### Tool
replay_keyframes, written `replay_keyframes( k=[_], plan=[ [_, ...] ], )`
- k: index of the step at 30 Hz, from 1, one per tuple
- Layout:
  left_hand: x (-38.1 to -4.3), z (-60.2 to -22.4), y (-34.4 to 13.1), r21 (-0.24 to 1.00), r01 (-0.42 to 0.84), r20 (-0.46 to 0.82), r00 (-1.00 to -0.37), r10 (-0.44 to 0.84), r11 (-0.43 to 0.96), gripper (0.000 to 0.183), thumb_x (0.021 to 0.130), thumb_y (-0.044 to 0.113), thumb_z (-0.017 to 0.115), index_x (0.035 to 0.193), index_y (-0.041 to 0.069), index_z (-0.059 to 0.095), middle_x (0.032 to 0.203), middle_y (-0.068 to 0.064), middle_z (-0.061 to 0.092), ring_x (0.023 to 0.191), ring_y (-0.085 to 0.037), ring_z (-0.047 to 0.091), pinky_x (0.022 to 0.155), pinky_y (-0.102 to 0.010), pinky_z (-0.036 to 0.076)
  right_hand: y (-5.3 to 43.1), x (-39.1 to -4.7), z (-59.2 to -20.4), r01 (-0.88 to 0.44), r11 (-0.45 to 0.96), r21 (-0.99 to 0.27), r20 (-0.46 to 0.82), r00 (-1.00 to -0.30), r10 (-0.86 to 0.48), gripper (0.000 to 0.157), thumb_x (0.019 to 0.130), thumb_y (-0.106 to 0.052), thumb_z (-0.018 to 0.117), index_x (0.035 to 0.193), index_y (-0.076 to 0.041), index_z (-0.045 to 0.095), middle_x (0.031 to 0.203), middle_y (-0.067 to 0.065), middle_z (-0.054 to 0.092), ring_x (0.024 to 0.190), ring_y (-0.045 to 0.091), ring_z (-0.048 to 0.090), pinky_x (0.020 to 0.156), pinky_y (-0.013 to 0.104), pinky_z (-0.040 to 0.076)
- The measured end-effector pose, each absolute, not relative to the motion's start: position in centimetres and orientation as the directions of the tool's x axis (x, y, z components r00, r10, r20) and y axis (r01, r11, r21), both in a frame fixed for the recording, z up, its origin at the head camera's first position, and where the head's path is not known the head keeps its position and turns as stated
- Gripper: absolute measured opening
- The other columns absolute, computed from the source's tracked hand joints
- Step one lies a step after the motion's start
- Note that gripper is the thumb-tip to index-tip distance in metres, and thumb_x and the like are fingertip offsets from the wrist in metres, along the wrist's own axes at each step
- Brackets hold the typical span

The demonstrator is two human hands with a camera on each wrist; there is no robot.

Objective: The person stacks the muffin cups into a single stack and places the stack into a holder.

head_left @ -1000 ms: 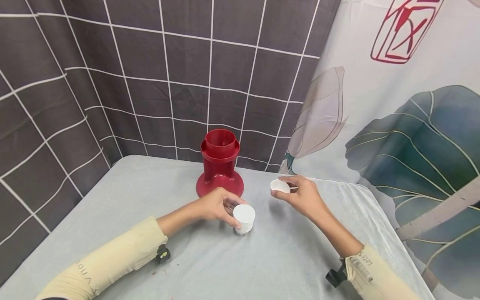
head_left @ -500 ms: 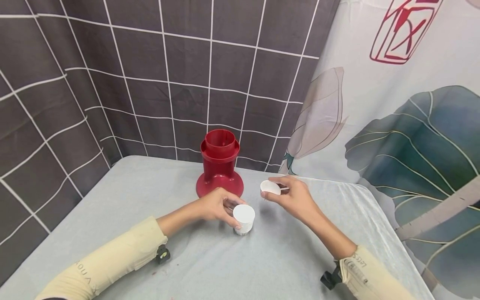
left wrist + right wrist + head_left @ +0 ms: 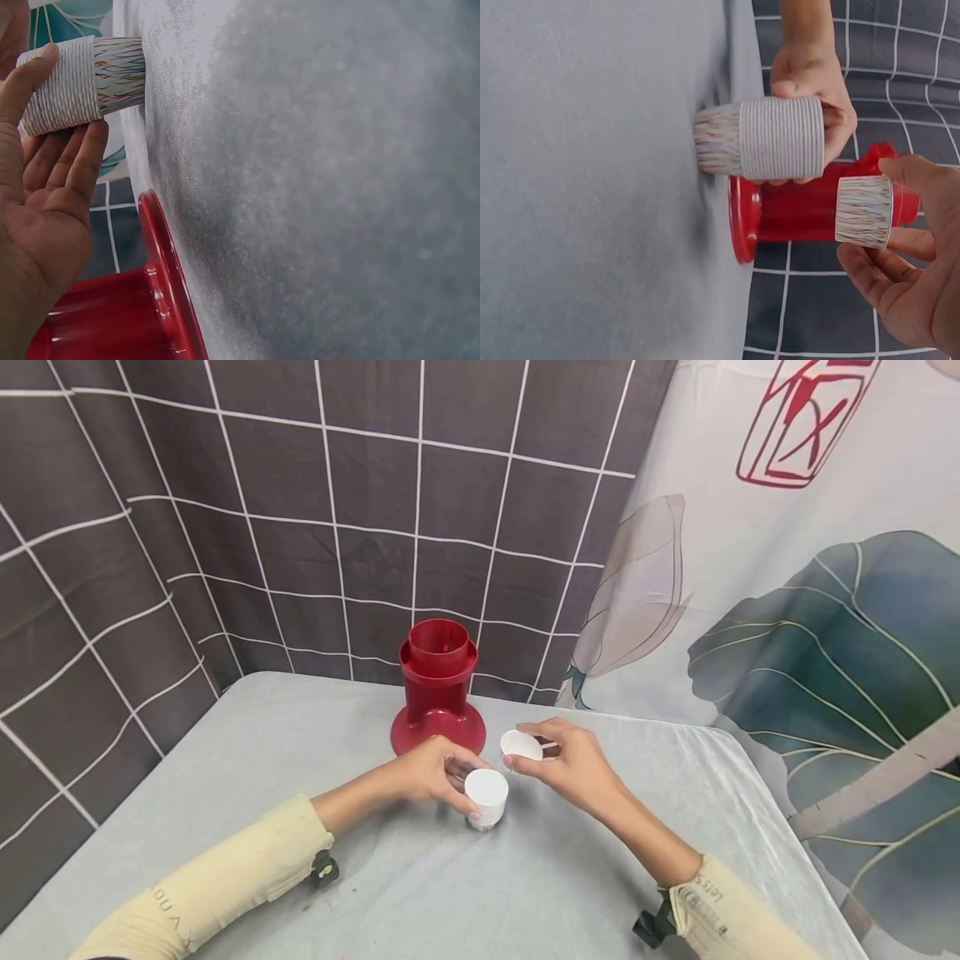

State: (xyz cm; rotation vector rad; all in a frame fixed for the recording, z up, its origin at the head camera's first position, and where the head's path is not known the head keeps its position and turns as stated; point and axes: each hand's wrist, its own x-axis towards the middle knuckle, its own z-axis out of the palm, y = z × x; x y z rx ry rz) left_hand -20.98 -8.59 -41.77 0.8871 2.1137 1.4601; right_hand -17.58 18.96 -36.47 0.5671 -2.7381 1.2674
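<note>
My left hand (image 3: 431,772) grips a stack of nested paper cups (image 3: 64,86) between thumb and fingers. The stack stands upright on the cloth, white rims up; the lowest cup shows coloured wavy streaks. A single paper cup (image 3: 864,212) with the same streaks is pinched in my right hand (image 3: 573,764). Its white mouth faces up, and a small white handle juts from its side in the head view. This cup is held above the table, behind and to the right of the stack. Just beyond both hands is a red plastic stand (image 3: 437,697) with a flared base and an open tubular top.
Pale grey cloth (image 3: 405,893) covers the table. Dark grid-patterned fabric (image 3: 375,560) hangs behind and at the left; a white curtain (image 3: 660,668) with leaf prints hangs at the right. The red stand is close to the table's back edge.
My right hand has moved left and slightly nearer with the single paper cup, approaching the stack. The left hand and its stack have stayed in place.
</note>
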Motion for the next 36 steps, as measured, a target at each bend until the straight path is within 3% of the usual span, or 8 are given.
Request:
replay_keyframes(
  k=[7,15,23,36],
  plan=[
    [-21.0,-41.7,-8.8,0.921,0.280,0.010,-0.711,0.703,0.270,0.058,0.086,0.011,0.099,0.139,0.004,0.079,0.126,-0.011,0.086,0.114,-0.022,0.085,0.098,-0.033,0.069,17.9,-16.7,-36.3,-0.384,0.568,-0.728,0.219,-0.915,-0.338,0.050,0.092,-0.028,0.094,0.136,-0.006,0.081,0.126,0.008,0.081,0.105,0.023,0.081,0.094,0.039,0.070],
    [-20.9,-41.9,-8.8,0.913,0.311,0.038,-0.706,0.707,0.262,0.050,0.082,0.009,0.100,0.128,0.001,0.082,0.115,-0.011,0.087,0.106,-0.018,0.085,0.096,-0.034,0.069,16.9,-15.7,-36.8,-0.416,0.539,-0.733,0.222,-0.894,-0.388,0.049,0.093,-0.030,0.093,0.135,-0.008,0.082,0.126,0.005,0.081,0.109,0.019,0.079,0.094,0.031,0.069],
    [-20.8,-41.7,-8.7,0.927,0.278,0.020,-0.707,0.707,0.252,0.051,0.084,0.007,0.098,0.131,0.001,0.081,0.119,-0.012,0.087,0.111,-0.023,0.086,0.098,-0.033,0.069,16.5,-15.5,-37.4,-0.403,0.543,-0.737,0.194,-0.895,-0.402,0.049,0.092,-0.028,0.094,0.135,-0.008,0.082,0.128,0.007,0.082,0.105,0.017,0.080,0.091,0.026,0.067],
    [-20.8,-41.9,-8.7,0.931,0.281,0.033,-0.698,0.715,0.232,0.049,0.084,0.006,0.098,0.130,0.001,0.081,0.117,-0.012,0.087,0.110,-0.021,0.086,0.097,-0.031,0.068,16.4,-15.4,-38.4,-0.435,0.526,-0.731,0.187,-0.869,-0.458,0.050,0.092,-0.029,0.095,0.135,-0.008,0.081,0.122,0.003,0.082,0.108,0.017,0.077,0.095,0.031,0.068]
  ],
)
